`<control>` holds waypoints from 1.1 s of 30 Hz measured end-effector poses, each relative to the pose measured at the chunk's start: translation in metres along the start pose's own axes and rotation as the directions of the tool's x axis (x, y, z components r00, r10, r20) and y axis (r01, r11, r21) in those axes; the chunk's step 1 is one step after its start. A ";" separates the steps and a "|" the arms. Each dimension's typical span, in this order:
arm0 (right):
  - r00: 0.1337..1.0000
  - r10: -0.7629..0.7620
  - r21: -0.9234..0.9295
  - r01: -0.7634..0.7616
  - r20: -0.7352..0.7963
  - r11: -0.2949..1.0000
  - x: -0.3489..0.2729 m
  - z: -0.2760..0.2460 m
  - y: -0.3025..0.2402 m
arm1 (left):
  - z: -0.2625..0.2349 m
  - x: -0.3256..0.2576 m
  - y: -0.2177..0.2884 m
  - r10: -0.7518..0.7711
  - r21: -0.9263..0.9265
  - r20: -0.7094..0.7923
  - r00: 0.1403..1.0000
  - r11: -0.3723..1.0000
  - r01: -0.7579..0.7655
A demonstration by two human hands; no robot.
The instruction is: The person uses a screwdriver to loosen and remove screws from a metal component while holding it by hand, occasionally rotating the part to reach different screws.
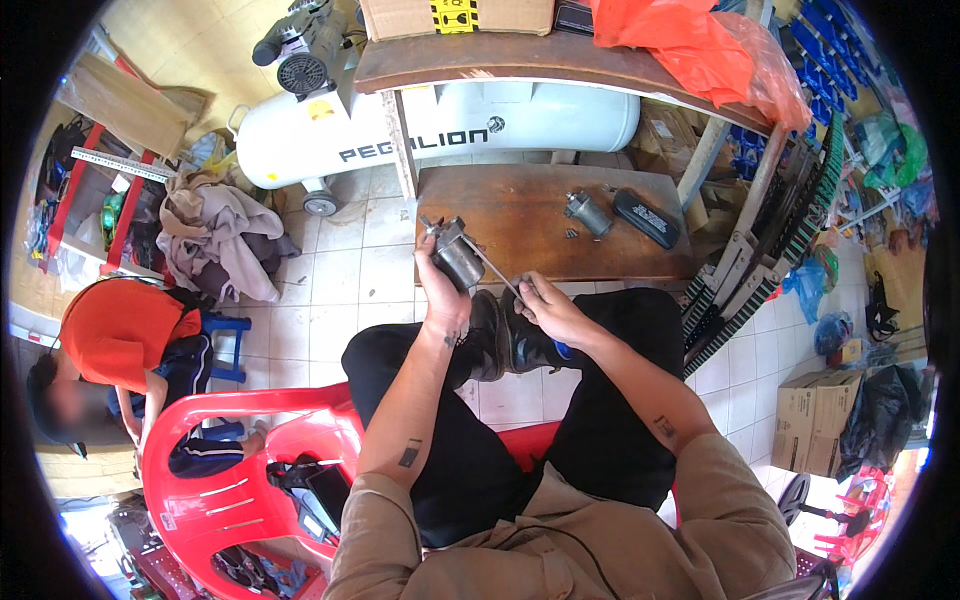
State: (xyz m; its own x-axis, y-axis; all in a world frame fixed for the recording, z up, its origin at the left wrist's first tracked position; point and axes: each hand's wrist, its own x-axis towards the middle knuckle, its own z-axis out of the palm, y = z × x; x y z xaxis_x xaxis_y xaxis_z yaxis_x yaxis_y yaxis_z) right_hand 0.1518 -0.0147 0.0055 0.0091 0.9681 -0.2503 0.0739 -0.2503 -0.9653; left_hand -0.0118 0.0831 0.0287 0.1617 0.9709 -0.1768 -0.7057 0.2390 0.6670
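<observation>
My left hand (pixel 434 285) is wrapped round a grey metal cylinder with a fitting on its top (pixel 459 262), held above the tiled floor by the low bench's near left side. In my closed right hand (pixel 543 303) is a slim metal rod-like tool (pixel 494 266), slanting up and left to the cylinder's upper end. Whether it is a wrench or a screwdriver I cannot make out. On the low wooden bench (pixel 500 225) lies a similar metal cylinder (pixel 590 215), with a few tiny parts (pixel 571 234) beside it. A black oblong case (pixel 647 218) lies to its right.
Behind the bench stands a white air-compressor tank (pixel 290 145) under a wooden shelf (pixel 560 55). Black toothed rails (pixel 745 270) lean at right, near a cardboard box (pixel 815 420). A red plastic chair (pixel 185 460) is at my left, where a person in orange (pixel 125 330) bends over.
</observation>
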 end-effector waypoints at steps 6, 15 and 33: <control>0.985 -0.064 -0.225 0.100 0.161 0.969 -0.002 -0.008 -0.010 | 0.005 -0.005 0.008 0.059 0.025 0.054 0.997 0.998 -0.060; 0.996 -0.069 -0.107 0.075 0.057 0.991 -0.007 -0.001 -0.023 | -0.003 0.001 0.005 0.042 -0.078 0.017 0.999 0.996 -0.041; 0.999 0.037 -0.150 -0.038 -0.007 0.988 -0.009 -0.001 -0.022 | -0.004 0.002 0.001 0.003 -0.063 -0.029 1.000 0.998 -0.005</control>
State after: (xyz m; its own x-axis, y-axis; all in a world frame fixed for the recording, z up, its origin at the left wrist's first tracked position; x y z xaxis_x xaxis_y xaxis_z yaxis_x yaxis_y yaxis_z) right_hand 0.1510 -0.0177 0.0290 0.0187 0.9583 -0.2852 0.2226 -0.2821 -0.9332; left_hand -0.0152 0.0850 0.0261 0.1392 0.9707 -0.1956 -0.7483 0.2325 0.6212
